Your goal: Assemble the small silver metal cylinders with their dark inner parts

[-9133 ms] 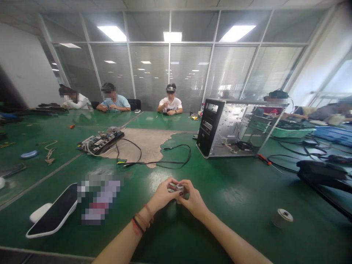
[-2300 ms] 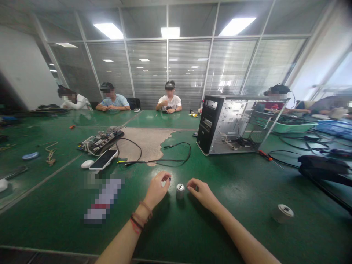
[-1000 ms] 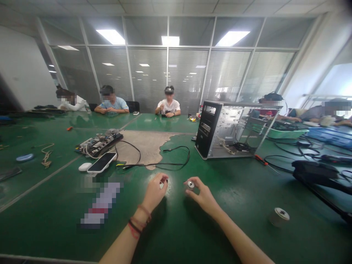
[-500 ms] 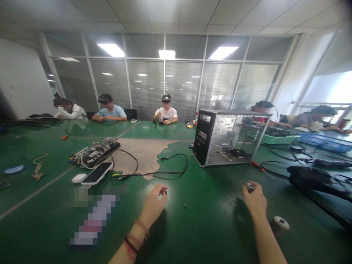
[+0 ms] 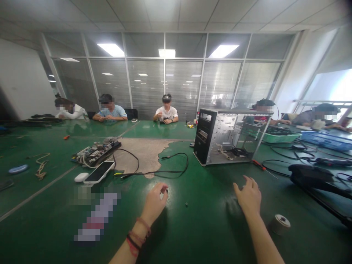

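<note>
My left hand (image 5: 156,198) is over the green table (image 5: 203,227), thumb and forefinger curled together in a pinch. A tiny dark spot shows at its fingertips; I cannot make out what it is. Between my hands a very small metal piece (image 5: 186,204) lies on the tabletop. My right hand (image 5: 249,194) is raised with its thumb apart from the spread fingers, and no object shows in it. Beside my right forearm stands a small pale cylinder, spool-like (image 5: 281,223), with a dark centre on top.
An open computer case (image 5: 228,139) stands ahead on the right, with a screwdriver (image 5: 260,165) beside it. A circuit board assembly (image 5: 96,152), a phone (image 5: 99,172) and a black cable (image 5: 178,172) lie to the left and middle. Several people sit around the table.
My right hand has opened and shifted slightly up and left; the small round metal object at its fingertips is no longer visible. My left hand keeps its pinch.
</note>
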Motion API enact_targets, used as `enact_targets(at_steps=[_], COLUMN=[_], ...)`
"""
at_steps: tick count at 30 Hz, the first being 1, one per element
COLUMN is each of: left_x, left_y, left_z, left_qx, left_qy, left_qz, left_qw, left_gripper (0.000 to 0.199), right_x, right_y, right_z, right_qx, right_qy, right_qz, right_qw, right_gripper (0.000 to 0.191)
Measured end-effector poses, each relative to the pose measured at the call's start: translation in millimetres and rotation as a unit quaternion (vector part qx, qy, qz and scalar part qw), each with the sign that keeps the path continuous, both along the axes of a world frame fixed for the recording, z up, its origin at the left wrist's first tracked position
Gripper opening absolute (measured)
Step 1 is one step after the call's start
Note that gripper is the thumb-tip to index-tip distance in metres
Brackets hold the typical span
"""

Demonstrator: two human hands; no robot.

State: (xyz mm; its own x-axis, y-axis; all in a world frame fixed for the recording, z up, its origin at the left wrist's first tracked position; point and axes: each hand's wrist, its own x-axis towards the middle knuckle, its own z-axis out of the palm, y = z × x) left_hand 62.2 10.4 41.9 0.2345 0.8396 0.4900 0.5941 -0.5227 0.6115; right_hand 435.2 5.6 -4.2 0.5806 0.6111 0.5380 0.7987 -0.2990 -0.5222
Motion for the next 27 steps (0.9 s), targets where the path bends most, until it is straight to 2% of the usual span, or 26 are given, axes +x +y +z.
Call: enact_targets(at_steps=[1,3,4,6,7,9,12,17,19,21,23,25,27], left_x=[0.3,0.6,0.6,0.4,0.3,0.1,0.5,1.5,1.4,0.9,0.6,0.6,1.1], left_y=[0.0,0.1,0.2,0.1,0.0,-0.4,-0.7,-0.3,-0.1,-0.1,-0.2,-0.3,-0.4], left_z=[0.4,0.9,1.1,1.3,1.4,1.7,1.8,0.8,0.5,0.5,0.7,0.7,0.4], left_qx=[0.000,-0.001,-0.001,-0.002,-0.002,0.000,0.004,0.002,0.001,0.000,-0.001,-0.001,0.001], left_qy=[0.000,-0.001,0.000,0.002,0.003,0.003,0.004,0.003,0.001,0.000,0.000,0.000,-0.001], left_qz=[0.003,0.006,0.007,0.009,0.011,0.017,0.021,0.014,0.014,0.015,0.016,0.015,0.013], left_qw=[1.000,1.000,1.000,1.000,1.000,1.000,1.000,1.000,1.000,1.000,1.000,1.000,1.000], left_gripper=[0.019,0.019,0.019,0.020,0.020,0.019,0.019,0.019,0.019,0.019,0.019,0.018,0.018], right_x=[-15.2,-52.1,-71.8,-108.5,-123.5,-144.2,-155.7,-157.4,-151.5,-135.3,-106.7,-69.1,-29.7], right_y=[1.0,1.6,0.9,-2.5,-5.0,-10.4,-17.0,-17.8,-13.2,-6.4,0.1,3.3,1.8], right_z=[4.7,11.7,13.6,14.4,13.8,12.0,10.2,9.0,10.6,15.0,20.9,25.8,27.0], right_qx=[0.047,0.063,0.032,-0.068,-0.101,-0.138,-0.151,-0.139,-0.129,-0.101,-0.045,0.030,0.084], right_qy=[-0.019,-0.004,0.013,0.034,0.041,0.043,0.027,0.000,0.002,0.011,0.025,0.028,0.021], right_qz=[0.048,0.187,0.272,0.431,0.470,0.506,0.515,0.517,0.516,0.498,0.436,0.328,0.200], right_qw=[0.998,0.980,0.962,0.899,0.876,0.850,0.844,0.844,0.847,0.861,0.898,0.944,0.976], right_gripper=[0.047,0.037,0.032,0.027,0.026,0.024,0.018,0.009,0.010,0.013,0.017,0.022,0.028])
